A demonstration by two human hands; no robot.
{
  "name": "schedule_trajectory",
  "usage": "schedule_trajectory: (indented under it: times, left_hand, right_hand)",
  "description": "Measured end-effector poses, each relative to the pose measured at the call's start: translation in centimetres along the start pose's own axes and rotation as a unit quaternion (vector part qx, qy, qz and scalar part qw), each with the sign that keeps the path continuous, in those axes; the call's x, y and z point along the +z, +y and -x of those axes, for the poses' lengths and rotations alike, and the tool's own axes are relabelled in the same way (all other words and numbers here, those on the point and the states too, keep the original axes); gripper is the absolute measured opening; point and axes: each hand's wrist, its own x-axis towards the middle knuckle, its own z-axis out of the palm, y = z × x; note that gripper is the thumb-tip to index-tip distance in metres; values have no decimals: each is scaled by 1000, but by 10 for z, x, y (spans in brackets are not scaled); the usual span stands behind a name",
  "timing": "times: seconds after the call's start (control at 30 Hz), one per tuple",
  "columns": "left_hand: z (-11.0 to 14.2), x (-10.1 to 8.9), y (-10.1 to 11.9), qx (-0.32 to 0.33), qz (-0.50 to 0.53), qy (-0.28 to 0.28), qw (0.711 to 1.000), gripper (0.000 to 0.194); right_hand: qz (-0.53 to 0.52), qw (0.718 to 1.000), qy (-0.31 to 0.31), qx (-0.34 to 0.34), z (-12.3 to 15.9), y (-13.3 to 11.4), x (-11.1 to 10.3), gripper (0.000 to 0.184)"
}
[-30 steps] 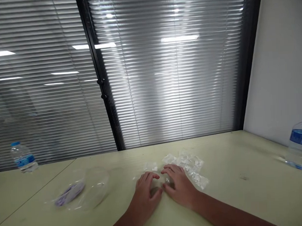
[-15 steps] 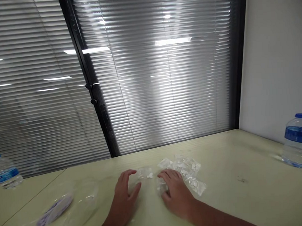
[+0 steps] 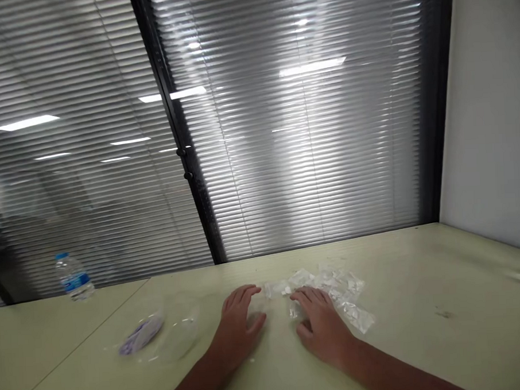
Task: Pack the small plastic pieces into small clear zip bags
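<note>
In the head view, the left hand (image 3: 238, 325) rests at lower centre, fingers spread and gripping nothing. The right hand (image 3: 321, 324), fingers loosely splayed, lies at the near edge of a crinkled heap of clear plastic packets (image 3: 355, 311), perhaps touching them; all lie flat, none lifted. Further left sits a round clear plastic dish (image 3: 182, 330) over something purple (image 3: 141, 335), on the pale green laminate table (image 3: 421, 337).

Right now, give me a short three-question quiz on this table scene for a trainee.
1. Which is nearer the crumpled clear plastic packets, the left hand or the right hand?
2. True or false: the blue-capped clear plastic water bottle lies on its side.
3. What colour is the flat item beside the round clear plastic dish? A purple, B red, C green.

Key: 1 right hand; 2 false; 3 A.
</note>
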Motion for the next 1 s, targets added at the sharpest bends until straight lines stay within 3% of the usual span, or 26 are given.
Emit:
schedule_trajectory:
  times: [0.1,0.2,0.27,0.37,0.43,0.5,0.63,0.77,0.9,1.0]
  left_hand:
    - [-6,-37,5,22,-55,-59,997,43]
    - [-8,-80,4,-2,-134,-66,989,54]
    - [-2,-107,-1,-59,-198,-95,974,63]
    - [14,-136,-10,-170,-298,-147,928,41]
    - [23,-142,-16,-173,-309,-174,919,21]
    - [27,-136,-22,-144,-284,-162,934,16]
    - [21,-102,-38,-65,-220,-58,971,21]
    - [17,-82,-63,-24,-244,32,969,41]
    - [30,-105,-94,-85,-309,80,944,53]
    - [44,-135,-110,-211,-357,51,908,61]
  right_hand:
    - [7,1000,-8,-7,1,0,0,59]
    - [13,1000,-14,-6,1,1,0,56]
    - [14,1000,-15,-5,1,1,2,55]
    - [13,1000,-16,-9,0,0,4,54]
    - [10,1000,-20,-8,0,0,5,55]
    - [4,1000,-26,-3,0,-1,5,55]
    - [-7,999,-32,7,0,-1,4,55]
    - [-13,999,-28,8,-1,-1,4,55]
    - [-18,999,-27,1,-2,0,3,53]
    - [-14,999,-29,0,-2,0,2,54]
